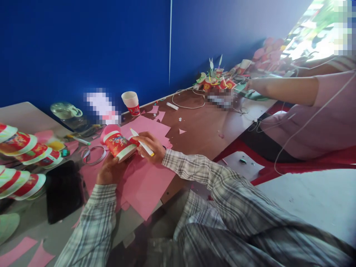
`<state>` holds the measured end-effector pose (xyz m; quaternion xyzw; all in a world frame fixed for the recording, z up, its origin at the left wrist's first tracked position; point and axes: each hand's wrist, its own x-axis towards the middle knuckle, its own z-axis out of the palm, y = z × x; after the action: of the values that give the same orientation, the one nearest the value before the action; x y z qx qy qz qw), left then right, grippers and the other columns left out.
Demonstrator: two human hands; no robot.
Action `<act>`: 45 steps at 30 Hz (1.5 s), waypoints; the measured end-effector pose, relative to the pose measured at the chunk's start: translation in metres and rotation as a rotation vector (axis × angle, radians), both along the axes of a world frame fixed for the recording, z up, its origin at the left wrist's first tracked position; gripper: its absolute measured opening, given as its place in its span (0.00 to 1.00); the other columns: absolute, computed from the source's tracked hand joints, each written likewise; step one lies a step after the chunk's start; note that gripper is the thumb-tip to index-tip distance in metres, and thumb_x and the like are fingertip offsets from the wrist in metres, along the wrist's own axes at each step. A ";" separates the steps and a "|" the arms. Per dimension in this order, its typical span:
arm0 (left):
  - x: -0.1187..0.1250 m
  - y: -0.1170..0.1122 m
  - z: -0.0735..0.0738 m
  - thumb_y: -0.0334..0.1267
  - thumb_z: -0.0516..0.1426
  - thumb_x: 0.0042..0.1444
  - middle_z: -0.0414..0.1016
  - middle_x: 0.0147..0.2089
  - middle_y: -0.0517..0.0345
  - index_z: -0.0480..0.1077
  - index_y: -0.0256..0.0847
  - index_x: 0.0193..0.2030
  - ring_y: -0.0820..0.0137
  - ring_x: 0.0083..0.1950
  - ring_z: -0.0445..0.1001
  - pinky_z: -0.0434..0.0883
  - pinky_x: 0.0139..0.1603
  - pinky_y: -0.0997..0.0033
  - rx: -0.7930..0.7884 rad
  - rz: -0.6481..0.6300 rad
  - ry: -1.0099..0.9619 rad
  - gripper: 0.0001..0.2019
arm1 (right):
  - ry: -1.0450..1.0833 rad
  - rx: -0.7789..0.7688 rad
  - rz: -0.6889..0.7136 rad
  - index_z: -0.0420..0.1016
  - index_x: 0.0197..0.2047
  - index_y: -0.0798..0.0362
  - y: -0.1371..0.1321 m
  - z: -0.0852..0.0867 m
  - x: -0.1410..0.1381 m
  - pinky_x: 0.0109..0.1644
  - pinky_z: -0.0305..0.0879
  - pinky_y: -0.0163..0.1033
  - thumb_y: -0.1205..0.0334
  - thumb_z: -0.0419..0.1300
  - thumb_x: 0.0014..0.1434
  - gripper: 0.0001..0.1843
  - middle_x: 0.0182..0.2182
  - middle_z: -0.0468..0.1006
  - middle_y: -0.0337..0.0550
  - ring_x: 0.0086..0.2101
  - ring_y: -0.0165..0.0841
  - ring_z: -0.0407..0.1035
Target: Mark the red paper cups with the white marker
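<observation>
My left hand (109, 168) is closed around the lower side of a red paper cup (118, 142) with a coloured pattern and a pale rim. The cup is tilted over pink paper sheets (151, 185), and a round pink piece (112, 130) shows at its far end. In my right hand (152, 146) lies a white marker pen (143, 142), its yellow end pointing toward me. The fingers of this hand are bent close to the cup's right side; whether they touch it I cannot tell.
Stacked paper cups (25, 146) lie at the left beside a black tablet-like slab (63, 193). A roll of tape (94, 155), a glass jug (68, 113) and another paper cup (130, 103) stand behind. At the right a person (303, 107) reaches over decorated cups (215, 83).
</observation>
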<state>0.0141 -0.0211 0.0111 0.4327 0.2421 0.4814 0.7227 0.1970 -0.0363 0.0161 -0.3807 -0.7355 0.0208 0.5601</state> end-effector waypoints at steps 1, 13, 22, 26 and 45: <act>0.000 0.000 0.000 0.40 0.58 0.41 0.69 0.50 0.52 0.65 0.45 0.50 0.55 0.55 0.64 0.61 0.53 0.47 -0.006 0.000 0.005 0.25 | 0.021 0.011 -0.016 0.77 0.30 0.60 0.000 0.000 0.000 0.48 0.69 0.38 0.54 0.41 0.60 0.26 0.44 0.76 0.40 0.47 0.31 0.72; -0.001 -0.001 -0.001 0.39 0.59 0.39 0.66 0.54 0.52 0.62 0.46 0.54 0.53 0.59 0.59 0.62 0.53 0.48 -0.014 -0.045 0.010 0.30 | 0.102 -0.088 -0.037 0.76 0.36 0.59 0.006 0.000 0.005 0.51 0.70 0.39 0.51 0.42 0.61 0.26 0.45 0.76 0.43 0.47 0.33 0.72; -0.012 -0.003 -0.010 0.38 0.63 0.32 0.67 0.54 0.52 0.60 0.47 0.56 0.51 0.60 0.58 0.61 0.55 0.49 -0.028 -0.173 0.097 0.38 | 0.299 -0.156 0.058 0.74 0.39 0.60 0.020 0.002 0.014 0.56 0.66 0.42 0.46 0.38 0.61 0.31 0.49 0.74 0.42 0.50 0.35 0.71; -0.016 -0.004 -0.015 0.38 0.62 0.33 0.67 0.54 0.53 0.61 0.46 0.56 0.50 0.59 0.59 0.61 0.54 0.48 -0.044 -0.222 0.153 0.37 | 0.274 -0.171 0.187 0.50 0.61 0.63 0.016 0.008 0.016 0.64 0.64 0.44 0.59 0.46 0.64 0.26 0.55 0.66 0.60 0.56 0.30 0.66; -0.006 0.000 -0.012 0.39 0.60 0.40 0.68 0.52 0.49 0.63 0.40 0.54 0.55 0.56 0.63 0.63 0.52 0.55 0.001 -0.170 0.171 0.30 | 0.306 -0.310 0.386 0.61 0.56 0.62 -0.001 0.017 0.011 0.63 0.64 0.42 0.50 0.47 0.61 0.27 0.54 0.69 0.53 0.57 0.35 0.65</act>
<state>0.0079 -0.0214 -0.0005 0.4916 0.2649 0.3799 0.7374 0.2078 -0.0371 0.0334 -0.3071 -0.6894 0.2965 0.5853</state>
